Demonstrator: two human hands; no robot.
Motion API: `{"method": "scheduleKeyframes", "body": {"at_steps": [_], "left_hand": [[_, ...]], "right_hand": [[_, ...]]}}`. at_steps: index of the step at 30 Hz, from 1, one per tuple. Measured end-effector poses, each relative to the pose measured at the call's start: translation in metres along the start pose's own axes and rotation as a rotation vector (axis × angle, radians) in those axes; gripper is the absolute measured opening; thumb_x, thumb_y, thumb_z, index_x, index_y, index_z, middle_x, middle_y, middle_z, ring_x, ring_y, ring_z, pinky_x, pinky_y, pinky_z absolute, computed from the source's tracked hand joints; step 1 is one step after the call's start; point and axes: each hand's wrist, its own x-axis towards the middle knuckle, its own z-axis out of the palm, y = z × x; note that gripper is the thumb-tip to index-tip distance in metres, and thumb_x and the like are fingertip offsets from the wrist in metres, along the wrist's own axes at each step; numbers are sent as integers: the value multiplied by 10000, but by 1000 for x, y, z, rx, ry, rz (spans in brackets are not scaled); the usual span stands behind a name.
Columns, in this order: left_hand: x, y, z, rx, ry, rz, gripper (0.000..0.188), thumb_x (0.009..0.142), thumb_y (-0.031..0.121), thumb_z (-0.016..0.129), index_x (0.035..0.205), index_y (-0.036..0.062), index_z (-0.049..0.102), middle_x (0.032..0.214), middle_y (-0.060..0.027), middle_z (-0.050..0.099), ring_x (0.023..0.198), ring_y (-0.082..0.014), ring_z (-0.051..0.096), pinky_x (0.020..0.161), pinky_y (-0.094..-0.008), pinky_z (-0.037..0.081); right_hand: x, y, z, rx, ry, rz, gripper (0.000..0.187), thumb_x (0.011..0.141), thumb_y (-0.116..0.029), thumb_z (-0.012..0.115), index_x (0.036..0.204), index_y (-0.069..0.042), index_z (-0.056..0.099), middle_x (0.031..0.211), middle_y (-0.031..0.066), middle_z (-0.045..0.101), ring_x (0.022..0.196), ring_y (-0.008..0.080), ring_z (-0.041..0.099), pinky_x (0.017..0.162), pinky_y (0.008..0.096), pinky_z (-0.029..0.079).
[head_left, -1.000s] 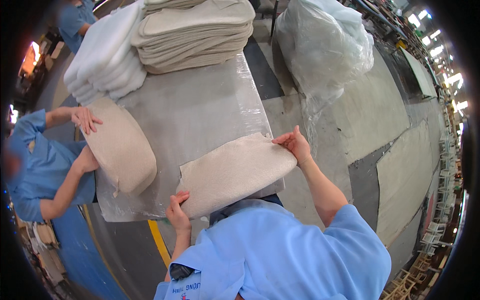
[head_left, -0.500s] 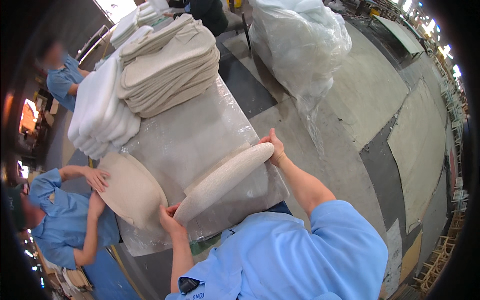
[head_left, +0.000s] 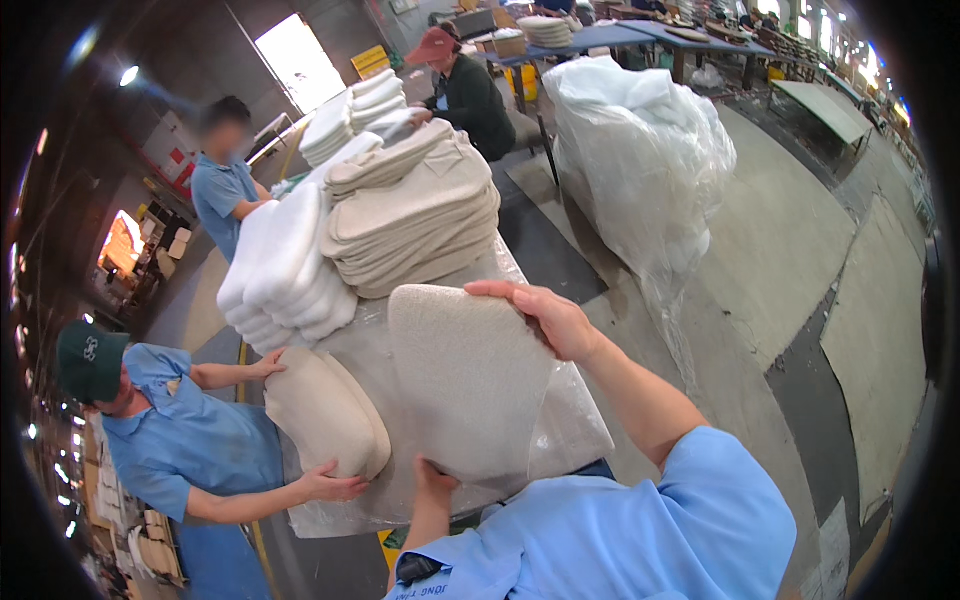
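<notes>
A beige fabric seat cushion (head_left: pixel 465 375) is raised in front of me with its broad face showing, tilted over the plastic-covered table (head_left: pixel 575 425). My right hand (head_left: pixel 550 318) grips its far right edge, fingers laid along the rim. At the near left corner my left hand (head_left: pixel 435 480) holds it too; most of those fingers are hidden behind the cushion. To the left, a co-worker in a blue shirt and dark cap holds another beige cushion (head_left: pixel 325 410) with both hands.
Stacked beige covers (head_left: pixel 410 220) and white padding pieces (head_left: pixel 275 260) fill the table's far end. Two more people work beyond them. A large clear plastic bag (head_left: pixel 640 150) of white material stands at the far right. Flat sheets (head_left: pixel 780 240) cover the floor on the right.
My cushion has turned from edge-on to showing its broad face. My right hand has shifted onto its far edge. The co-worker has changed grip and turned their cushion. My view has tipped up.
</notes>
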Motion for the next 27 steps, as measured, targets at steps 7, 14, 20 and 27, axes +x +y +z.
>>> {"method": "scheduleKeyframes", "body": {"at_steps": [7, 14, 20, 27], "left_hand": [[1, -34, 19, 172, -16, 137, 591, 1143, 512, 354, 1542, 104, 506, 1509, -120, 595, 1380, -338, 584, 1156, -537, 491], [6, -16, 31, 168, 72, -29, 588, 1150, 496, 371, 1555, 87, 493, 1488, -133, 614, 1321, -333, 628, 1112, -523, 534], [6, -16, 35, 363, 75, -153, 453, 1117, 333, 493, 1452, 50, 604, 1316, -149, 722, 1118, -304, 737, 973, -476, 616], [-31, -25, 58, 706, 24, -430, 672, 1130, 557, 426, 1573, 57, 497, 1491, -116, 632, 1289, -256, 651, 1085, -467, 540]], "right_hand": [[-5, -4, 24, -94, -145, -125, 618, 1085, -307, 430, 1626, -8, 423, 1677, 122, 437, 1555, 236, 380, 1291, 366, 235], [-6, -14, 42, -378, -106, -280, 635, 1021, -230, 548, 1610, -13, 456, 1657, 156, 440, 1540, 283, 393, 1272, 396, 266], [8, -11, 51, -679, 30, -392, 764, 907, -275, 723, 1592, -55, 464, 1591, 215, 451, 1498, 356, 420, 1225, 441, 344], [59, 35, 3, -688, 337, -109, 724, 854, -289, 768, 1483, -28, 525, 1476, 214, 538, 1399, 376, 485, 1164, 466, 410]]}}
